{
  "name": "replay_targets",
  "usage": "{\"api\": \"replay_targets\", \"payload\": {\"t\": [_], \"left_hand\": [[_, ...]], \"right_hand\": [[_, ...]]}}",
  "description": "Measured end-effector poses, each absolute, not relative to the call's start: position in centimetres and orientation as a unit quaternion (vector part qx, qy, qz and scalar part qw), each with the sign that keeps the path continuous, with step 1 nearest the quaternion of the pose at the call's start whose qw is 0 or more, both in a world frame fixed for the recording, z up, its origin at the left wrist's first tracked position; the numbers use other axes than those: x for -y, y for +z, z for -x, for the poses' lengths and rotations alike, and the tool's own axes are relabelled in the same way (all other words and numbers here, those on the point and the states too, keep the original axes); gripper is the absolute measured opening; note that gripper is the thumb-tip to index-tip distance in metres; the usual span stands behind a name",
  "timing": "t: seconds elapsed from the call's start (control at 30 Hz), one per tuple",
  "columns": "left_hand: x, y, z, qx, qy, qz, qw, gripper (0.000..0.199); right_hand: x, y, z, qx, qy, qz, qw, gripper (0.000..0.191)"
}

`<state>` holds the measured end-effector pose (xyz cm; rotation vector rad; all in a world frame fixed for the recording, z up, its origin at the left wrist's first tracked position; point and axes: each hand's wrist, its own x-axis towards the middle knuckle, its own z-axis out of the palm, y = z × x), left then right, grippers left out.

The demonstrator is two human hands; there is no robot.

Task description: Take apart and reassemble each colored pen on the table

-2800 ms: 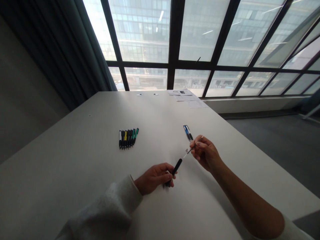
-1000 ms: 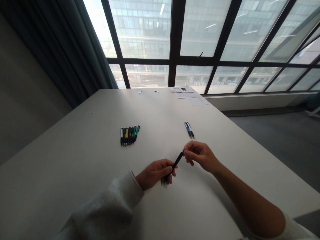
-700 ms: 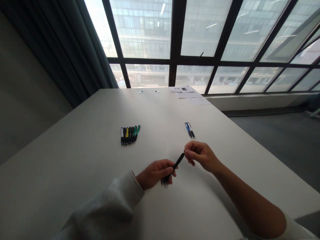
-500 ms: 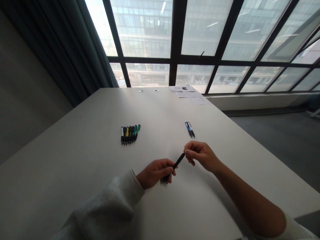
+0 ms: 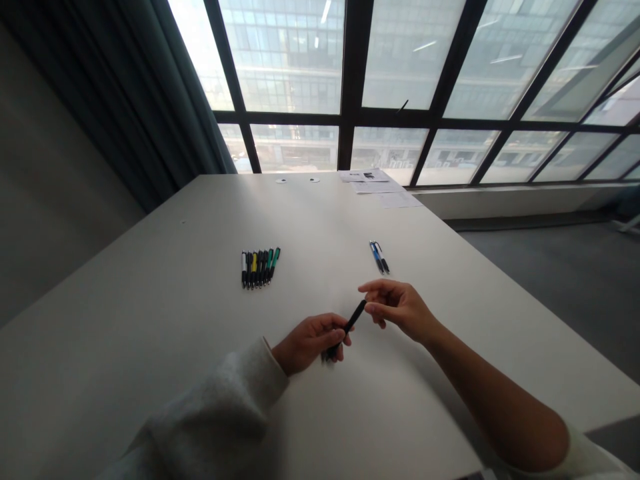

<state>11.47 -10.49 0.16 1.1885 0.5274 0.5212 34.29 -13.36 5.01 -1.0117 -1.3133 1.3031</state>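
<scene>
1. Black pen (image 5: pixel 350 325), count one: held in the air above the table, tilted, its lower end in the left hand (image 5: pixel 310 345) and its upper tip pointing toward the right hand (image 5: pixel 400 312). Its lower end is partly hidden by the fingers.
2. Left-hand grip: clamped on the pen, with fingers curled around the lower barrel.
3. Right-hand grip: fingers and thumb apart, holding nothing that can be seen. The index finger (image 5: pixel 373 285) is extended above the pen's upper tip, just beside it and not clearly touching.
4. Change from the frame 0.5 s earlier: there the right fingers pinched the pen's upper tip. They have since opened and drawn back slightly from it. The left-hand grip is unchanged.
5. Row of pens (image 5: pixel 260 268), count seven as far as can be resolved: one white, one yellow, two green, three black. They lie side by side on the white table (image 5: pixel 150 320), well to the left of the hands and unmoved.
6. Pair of pens (image 5: pixel 379 258), count two, one of them blue: lying close together, beyond the right hand, unmoved.
7. Far end of table: three paper sheets (image 5: pixel 375 187) and two small white discs (image 5: pixel 297 181).
8. Left forearm: covered by a grey sleeve (image 5: pixel 210 413). Right forearm: bare.
</scene>
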Motion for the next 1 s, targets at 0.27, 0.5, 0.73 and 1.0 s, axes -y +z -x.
{"api": "replay_targets", "payload": {"t": [0.27, 0.5, 0.73, 1.0], "left_hand": [[10.6, 0.2, -11.5, -0.243, 0.23, -0.536, 0.775, 0.04], [10.5, 0.1, -11.5, -0.23, 0.257, -0.523, 0.78, 0.036], [10.5, 0.4, -11.6, -0.256, 0.316, -0.495, 0.768, 0.039], [10.6, 0.6, -11.6, -0.261, 0.315, -0.5, 0.763, 0.039]], "right_hand": [[13.4, 5.1, -33.8, 0.546, 0.551, 0.428, 0.464, 0.031], [12.1, 5.2, -36.9, 0.553, 0.326, 0.597, 0.481, 0.028], [11.3, 3.9, -38.1, 0.663, 0.134, 0.713, 0.184, 0.014], [10.7, 2.7, -38.2, 0.677, 0.117, 0.717, 0.117, 0.017]]}}
